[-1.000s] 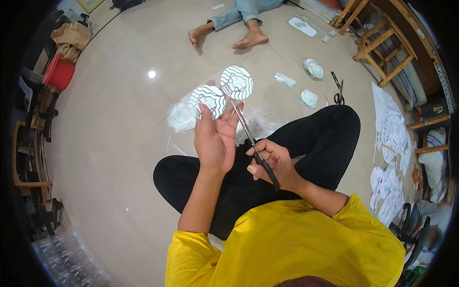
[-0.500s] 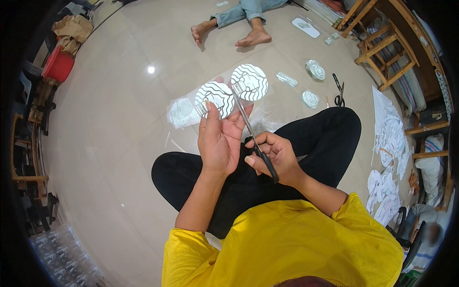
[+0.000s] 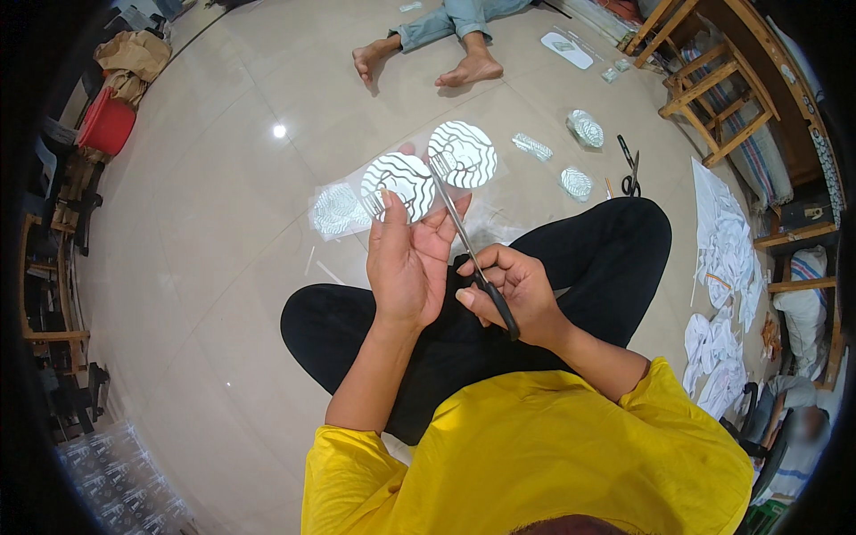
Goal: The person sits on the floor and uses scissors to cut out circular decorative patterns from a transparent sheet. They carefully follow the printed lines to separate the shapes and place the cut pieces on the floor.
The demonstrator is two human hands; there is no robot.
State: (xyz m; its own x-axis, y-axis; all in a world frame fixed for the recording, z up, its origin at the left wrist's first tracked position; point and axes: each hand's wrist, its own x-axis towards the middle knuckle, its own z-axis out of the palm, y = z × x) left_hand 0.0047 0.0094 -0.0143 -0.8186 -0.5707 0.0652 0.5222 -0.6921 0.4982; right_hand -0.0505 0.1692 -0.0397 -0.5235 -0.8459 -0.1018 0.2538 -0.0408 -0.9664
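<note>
Between the thumb and fingers of my left hand [image 3: 408,259] is a clear sheet with round silver-and-white patterned stickers [image 3: 399,185]. A second round sticker [image 3: 462,153] shows on the sheet's right part. My right hand [image 3: 513,294] grips a pair of scissors [image 3: 465,239] with black handles. Their long metal blades reach up to the sheet at the gap between the two round stickers; whether they are parted there is too fine to tell. Beneath the sheet's left end, another patterned piece [image 3: 339,209] shows through on the floor.
Cut patterned pieces [image 3: 576,184] lie on the floor to the right, near a second pair of scissors [image 3: 631,183]. White scraps [image 3: 724,267] are heaped farther right. Another person's bare feet [image 3: 471,71] rest at the far side. A wooden stool [image 3: 722,98] stands far right.
The whole view has shifted very slightly. My hands, the sheet and the scissors keep almost the same positions.
</note>
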